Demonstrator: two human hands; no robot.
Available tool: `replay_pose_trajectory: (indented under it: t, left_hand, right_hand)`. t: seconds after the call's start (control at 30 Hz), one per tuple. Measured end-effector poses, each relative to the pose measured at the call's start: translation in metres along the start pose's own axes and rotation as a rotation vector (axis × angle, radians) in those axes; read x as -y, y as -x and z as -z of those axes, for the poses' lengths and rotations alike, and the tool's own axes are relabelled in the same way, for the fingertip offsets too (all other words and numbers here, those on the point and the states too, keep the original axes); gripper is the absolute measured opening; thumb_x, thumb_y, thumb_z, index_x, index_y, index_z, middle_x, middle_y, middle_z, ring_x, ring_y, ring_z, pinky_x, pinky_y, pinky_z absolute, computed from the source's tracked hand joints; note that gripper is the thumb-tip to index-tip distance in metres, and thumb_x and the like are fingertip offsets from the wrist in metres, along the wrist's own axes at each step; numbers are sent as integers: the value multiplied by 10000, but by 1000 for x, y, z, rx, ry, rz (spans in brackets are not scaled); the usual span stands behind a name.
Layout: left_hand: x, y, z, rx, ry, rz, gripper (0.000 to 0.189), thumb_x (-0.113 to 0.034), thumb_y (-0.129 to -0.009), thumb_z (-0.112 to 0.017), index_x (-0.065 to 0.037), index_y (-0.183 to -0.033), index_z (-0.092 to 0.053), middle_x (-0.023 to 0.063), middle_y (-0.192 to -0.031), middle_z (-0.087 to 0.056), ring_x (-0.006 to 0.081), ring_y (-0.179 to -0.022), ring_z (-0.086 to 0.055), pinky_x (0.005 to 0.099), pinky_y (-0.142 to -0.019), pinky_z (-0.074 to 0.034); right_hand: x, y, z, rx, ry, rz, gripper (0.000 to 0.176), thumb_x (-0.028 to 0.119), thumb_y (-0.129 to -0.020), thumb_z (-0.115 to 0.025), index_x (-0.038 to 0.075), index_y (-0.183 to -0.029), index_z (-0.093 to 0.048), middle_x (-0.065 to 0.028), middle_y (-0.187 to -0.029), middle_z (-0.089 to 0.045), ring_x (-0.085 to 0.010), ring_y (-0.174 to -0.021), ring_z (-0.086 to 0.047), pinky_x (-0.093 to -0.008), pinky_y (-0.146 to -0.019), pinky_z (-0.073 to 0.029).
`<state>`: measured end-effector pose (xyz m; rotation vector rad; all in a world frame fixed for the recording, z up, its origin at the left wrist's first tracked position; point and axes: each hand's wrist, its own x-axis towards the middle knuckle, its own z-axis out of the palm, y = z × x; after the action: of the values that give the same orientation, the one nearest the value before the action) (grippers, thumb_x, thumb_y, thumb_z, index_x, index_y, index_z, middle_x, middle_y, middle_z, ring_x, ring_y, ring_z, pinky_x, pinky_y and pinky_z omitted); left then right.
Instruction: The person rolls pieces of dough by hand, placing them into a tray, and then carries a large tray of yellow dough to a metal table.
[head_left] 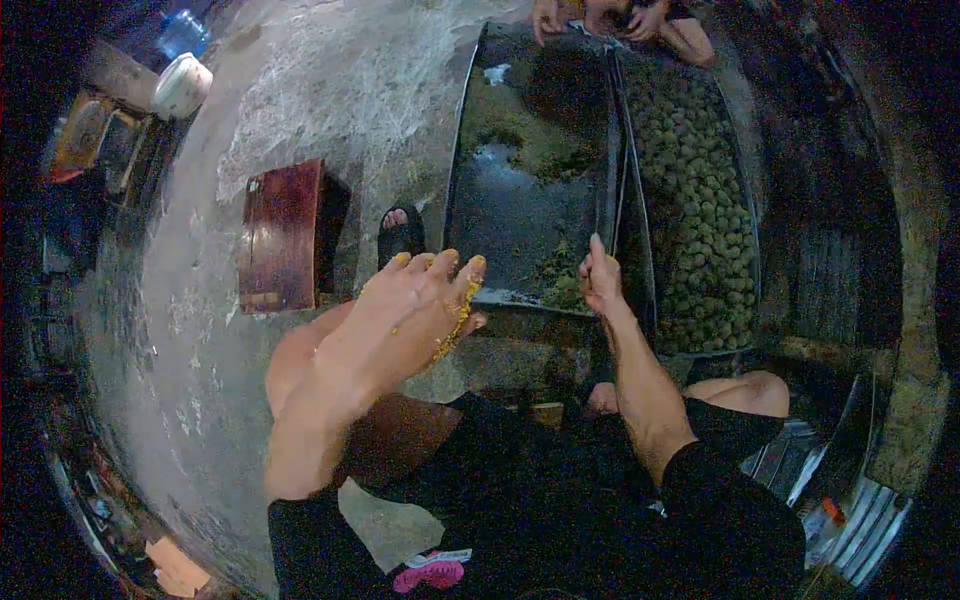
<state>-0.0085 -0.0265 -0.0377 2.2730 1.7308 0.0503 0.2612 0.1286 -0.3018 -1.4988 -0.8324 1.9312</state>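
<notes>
Yellow crumbs cling to the fingertips and thumb side of my left hand (405,315), which is raised with its back up near the front left of a dark metal tray (530,240). Nothing shows in it, and its fingers are slightly apart. My right hand (601,283) is at the tray's front right edge, fingers curled and one pointing up; what it holds, if anything, I cannot make out. Greenish bits and dark wet patches lie in the tray. Beside it on the right, a long bin holds several round greenish balls (695,200).
A red-brown wooden stool (283,237) stands on the grey floor at left. Past the tray's far end are another person's hands (645,20). A white container (183,86) and a blue water bottle (184,36) are at the upper left.
</notes>
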Motion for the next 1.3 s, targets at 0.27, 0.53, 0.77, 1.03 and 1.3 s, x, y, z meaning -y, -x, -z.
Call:
replay_pose_trajectory:
  t: [0.27, 0.53, 0.77, 1.03, 1.3]
  left_hand:
    - [-11, -8, 15, 59, 12, -9, 485, -316, -880, -507, -18, -1258, -450, 211, -1205, -512, 338, -1112, -495, 412, -959, -384]
    - [-26, -33, 33, 278, 18, 66, 500, -173, -850, -514, -92, -1331, -403, 150, -1291, -467, 316, -1149, -476, 391, -974, -394]
    - [-16, -39, 27, 262, -10, 106, 577, -199, -785, -623, -38, -1294, -405, 157, -1256, -464, 307, -1126, -482, 405, -938, -388]
    - [-13, -45, 28, 294, 55, 199, 562, -243, -812, -609, -69, -1305, -402, 147, -1254, -469, 315, -1115, -482, 416, -958, -381]
    - [-4, -44, 28, 366, 67, 258, 579, -264, -831, -585, -79, -1338, -376, 156, -1324, -421, 325, -1159, -462, 412, -1001, -357]
  right_hand:
    - [23, 25, 2, 79, -104, 30, 339, 408, -910, -499, 93, -1025, -539, -77, -776, -595, -155, -604, -523, -274, -511, -402]
    - [45, -39, 60, -327, -319, 25, 445, 525, -882, -484, 115, -710, -464, -26, -580, -498, -118, -380, -375, -243, -342, -267]
    - [179, -103, 147, -455, -499, 470, 288, 301, -918, -479, 26, -1006, -485, -82, -900, -569, -228, -711, -575, -384, -648, -529]
    - [19, -96, 36, 342, 1190, 556, 604, 296, -774, -666, 31, -1268, -440, -244, -1242, -470, -365, -1190, -431, -444, -986, -363]
    - [-31, -51, 18, 687, 1810, 457, 443, 182, -797, -622, 1, -1187, -518, -220, -1223, -487, -390, -1108, -481, -422, -828, -506]
